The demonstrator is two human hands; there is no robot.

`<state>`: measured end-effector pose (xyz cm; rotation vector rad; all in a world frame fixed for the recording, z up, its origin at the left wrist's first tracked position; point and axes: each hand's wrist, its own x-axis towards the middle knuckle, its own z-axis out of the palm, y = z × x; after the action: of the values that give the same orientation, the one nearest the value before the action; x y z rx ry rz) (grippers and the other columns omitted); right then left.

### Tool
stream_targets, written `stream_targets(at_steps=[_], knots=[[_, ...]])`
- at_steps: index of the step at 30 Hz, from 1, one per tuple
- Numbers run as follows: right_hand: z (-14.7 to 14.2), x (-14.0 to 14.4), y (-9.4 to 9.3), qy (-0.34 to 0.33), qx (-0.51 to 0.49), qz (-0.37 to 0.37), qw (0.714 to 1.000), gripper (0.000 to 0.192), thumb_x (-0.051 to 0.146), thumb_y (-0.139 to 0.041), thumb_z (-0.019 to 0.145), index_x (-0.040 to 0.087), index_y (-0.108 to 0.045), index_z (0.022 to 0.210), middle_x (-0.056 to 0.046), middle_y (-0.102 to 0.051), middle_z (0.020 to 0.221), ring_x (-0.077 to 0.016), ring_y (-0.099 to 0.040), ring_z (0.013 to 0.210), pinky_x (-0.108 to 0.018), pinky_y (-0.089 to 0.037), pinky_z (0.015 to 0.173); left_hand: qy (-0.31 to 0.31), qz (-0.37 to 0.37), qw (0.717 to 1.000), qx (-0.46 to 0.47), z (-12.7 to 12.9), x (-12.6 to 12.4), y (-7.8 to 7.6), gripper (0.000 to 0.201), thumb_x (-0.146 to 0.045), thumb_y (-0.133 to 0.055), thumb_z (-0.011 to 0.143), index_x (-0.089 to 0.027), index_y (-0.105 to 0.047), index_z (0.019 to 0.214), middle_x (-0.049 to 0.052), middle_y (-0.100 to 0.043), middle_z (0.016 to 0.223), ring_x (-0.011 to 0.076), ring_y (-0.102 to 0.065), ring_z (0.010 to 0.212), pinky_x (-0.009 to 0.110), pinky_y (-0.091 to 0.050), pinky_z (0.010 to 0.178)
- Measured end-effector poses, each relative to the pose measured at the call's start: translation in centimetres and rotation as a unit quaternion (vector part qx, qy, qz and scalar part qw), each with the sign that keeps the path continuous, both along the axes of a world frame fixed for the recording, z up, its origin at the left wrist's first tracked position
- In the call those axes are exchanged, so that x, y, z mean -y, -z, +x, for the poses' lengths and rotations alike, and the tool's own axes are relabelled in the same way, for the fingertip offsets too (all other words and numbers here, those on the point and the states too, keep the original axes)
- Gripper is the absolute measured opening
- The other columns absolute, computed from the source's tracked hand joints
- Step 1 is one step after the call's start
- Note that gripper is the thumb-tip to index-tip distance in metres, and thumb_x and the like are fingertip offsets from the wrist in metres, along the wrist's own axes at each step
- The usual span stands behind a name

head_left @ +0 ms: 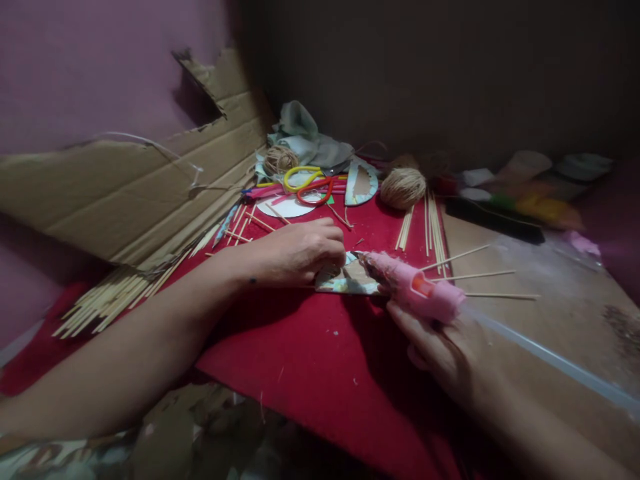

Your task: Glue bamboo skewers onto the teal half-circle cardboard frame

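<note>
The left hand (300, 250) presses flat on a small patterned card piece (347, 280) lying on the red cloth (320, 360), while the right hand (440, 347) grips a pink glue gun (415, 288), nozzle touching the piece's right edge. Gluing looks underway; no stick is attached yet, and loose sticks (435, 230) lie just behind the piece.

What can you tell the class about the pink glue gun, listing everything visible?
The pink plastic glue gun has an orange part on its body and a clear glue stick trailing from its back. The right hand grips it from below, tilted nearly flat, nozzle pointing left onto a small patterned card piece on the red cloth. The left hand presses that piece down.
</note>
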<state>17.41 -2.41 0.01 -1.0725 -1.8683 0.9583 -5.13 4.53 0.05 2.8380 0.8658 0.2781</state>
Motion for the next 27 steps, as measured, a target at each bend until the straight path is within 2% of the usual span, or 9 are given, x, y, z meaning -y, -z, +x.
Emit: stream_targets(at_steps=[5, 8, 12, 17, 22, 27], knots=[[0.3, 0.1, 0.7, 0.018, 0.005, 0.017, 1.0, 0.04, 0.016, -0.055, 0.088, 0.024, -0.067, 0.125, -0.002, -0.073, 0.117, -0.0284, -0.067, 0.112, -0.037, -0.06, 0.091, -0.012, 0.003, 1.0, -0.016, 0.0, 0.1, 0.1, 0.018, -0.004, -0.057, 0.079, -0.015, -0.069, 0.087, 0.004, -0.064, 0.086, 0.0135, -0.055, 0.08, 0.022, -0.043, 0.071], [0.3, 0.0, 1.1, 0.019, 0.024, 0.032, 0.999, 0.038, 0.024, -0.057, 0.091, 0.029, -0.065, 0.127, -0.002, -0.073, 0.114, -0.0291, -0.067, 0.111, -0.038, -0.062, 0.086, -0.02, 0.009, 0.999, -0.028, 0.0, 0.5, 0.0, 0.018, -0.006, -0.058, 0.081, -0.016, -0.071, 0.089, 0.004, -0.066, 0.087, 0.0135, -0.058, 0.078, 0.023, -0.044, 0.069], [0.3, -0.3, 1.5, -0.014, 0.024, 0.06, 0.998, 0.033, 0.033, -0.06, 0.093, 0.027, -0.062, 0.125, -0.007, -0.065, 0.126, -0.0254, -0.064, 0.111, -0.04, -0.057, 0.089, -0.035, 0.021, 0.998, -0.057, 0.4, 1.4, -0.6, 0.015, -0.012, -0.058, 0.088, -0.016, -0.072, 0.089, 0.005, -0.068, 0.085, 0.0151, -0.06, 0.077, 0.025, -0.045, 0.067], [0.7, -0.7, 2.1, -0.043, 0.025, 0.093, 0.994, 0.029, 0.035, -0.058, 0.094, 0.023, -0.061, 0.121, -0.009, -0.06, 0.127, -0.0217, -0.062, 0.107, -0.041, -0.054, 0.088, -0.061, 0.054, 0.989, -0.121, 1.2, 2.2, -1.2, 0.011, -0.016, -0.06, 0.089, -0.016, -0.071, 0.087, 0.006, -0.07, 0.085, 0.0181, -0.059, 0.074, 0.031, -0.042, 0.068], [1.1, -0.7, 2.4, -0.05, 0.035, 0.097, 0.993, 0.029, 0.036, -0.058, 0.094, 0.024, -0.061, 0.121, -0.008, -0.06, 0.127, -0.0217, -0.062, 0.107, -0.04, -0.055, 0.087, -0.046, 0.061, 0.992, -0.104, 1.3, 2.7, -0.7, 0.012, -0.014, -0.058, 0.09, -0.015, -0.068, 0.083, 0.004, -0.069, 0.085, 0.0174, -0.055, 0.073, 0.035, -0.039, 0.07], [1.2, -0.6, 2.4, -0.054, 0.038, 0.093, 0.993, 0.03, 0.036, -0.058, 0.094, 0.024, -0.06, 0.122, -0.009, -0.06, 0.127, -0.022, -0.062, 0.107, -0.041, -0.055, 0.087, -0.057, 0.072, 0.991, -0.094, 1.2, 3.1, -0.7, 0.014, -0.014, -0.056, 0.091, -0.016, -0.067, 0.083, 0.005, -0.067, 0.087, 0.0193, -0.052, 0.077, 0.035, -0.038, 0.071]])
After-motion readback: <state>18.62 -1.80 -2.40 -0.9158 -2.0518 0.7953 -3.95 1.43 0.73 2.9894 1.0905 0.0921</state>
